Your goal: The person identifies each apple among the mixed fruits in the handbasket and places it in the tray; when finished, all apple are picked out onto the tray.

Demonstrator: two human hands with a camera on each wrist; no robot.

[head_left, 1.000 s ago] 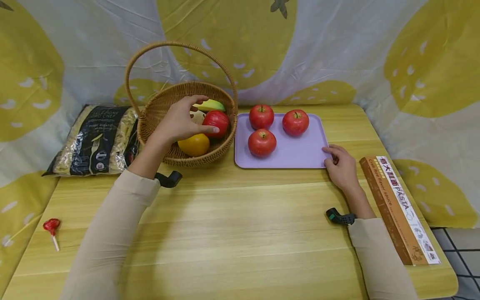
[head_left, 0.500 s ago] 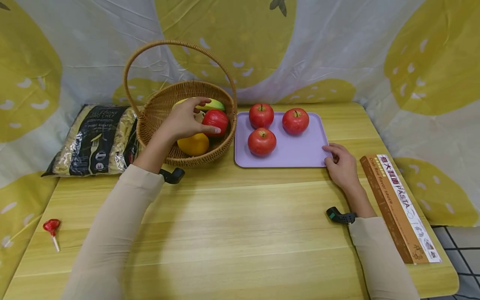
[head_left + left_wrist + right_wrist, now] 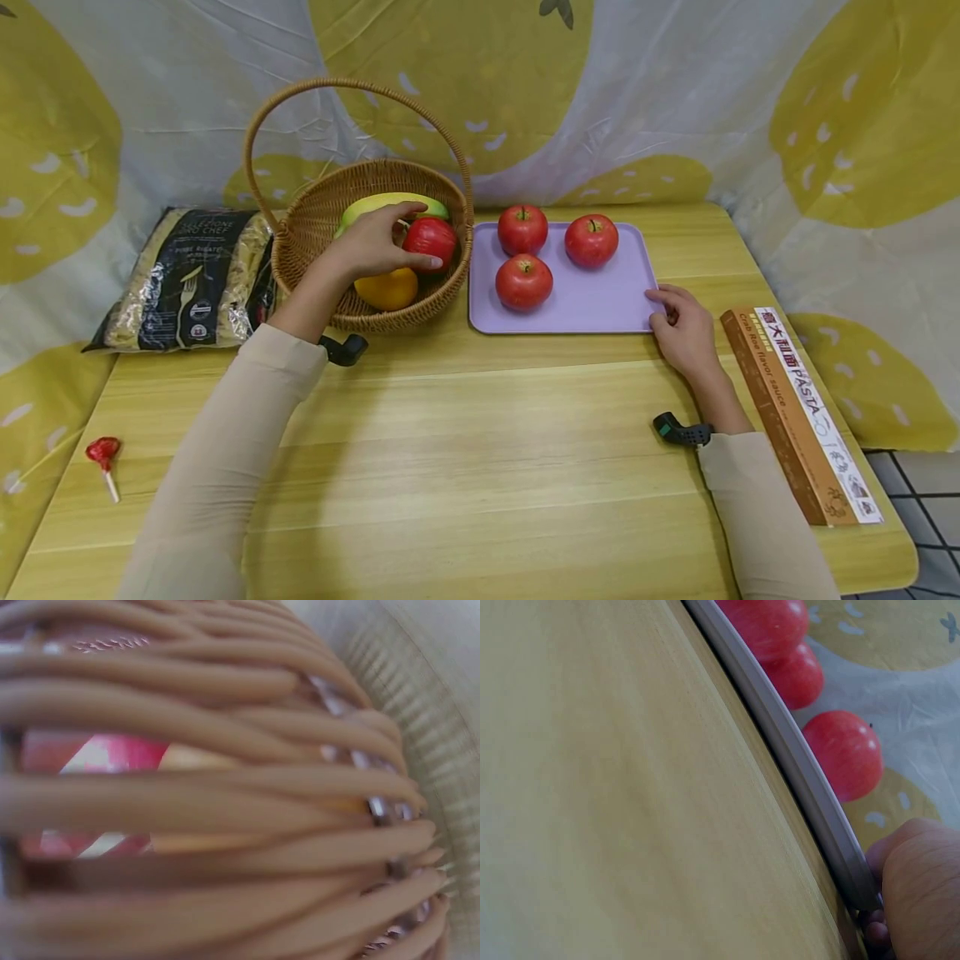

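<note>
In the head view my left hand (image 3: 375, 242) reaches into the wicker basket (image 3: 420, 315), thumb and fingers curved round a red apple (image 3: 431, 239). An orange (image 3: 387, 289) lies below that hand, and a banana (image 3: 390, 200) lies behind it. In the left wrist view the basket's woven wall (image 3: 225, 802) fills most of the picture, with bits of red showing through the gaps. My right hand (image 3: 682, 329) pinches the right edge of the lilac tray (image 3: 600, 304). On the tray sit three red apples (image 3: 524, 282), one of them (image 3: 845, 755) nearest the hand in the right wrist view.
Left of the basket lies a bag of pasta (image 3: 195, 279). A red lollipop (image 3: 104, 457) is at the table's left side. Along the right edge lies a long pasta box (image 3: 798, 417). A patterned cloth (image 3: 660, 100) hangs behind the table (image 3: 487, 467).
My left hand's fingers have come down and closed in round the red apple in the basket, showing more of the banana. The right hand keeps its place on the tray.
</note>
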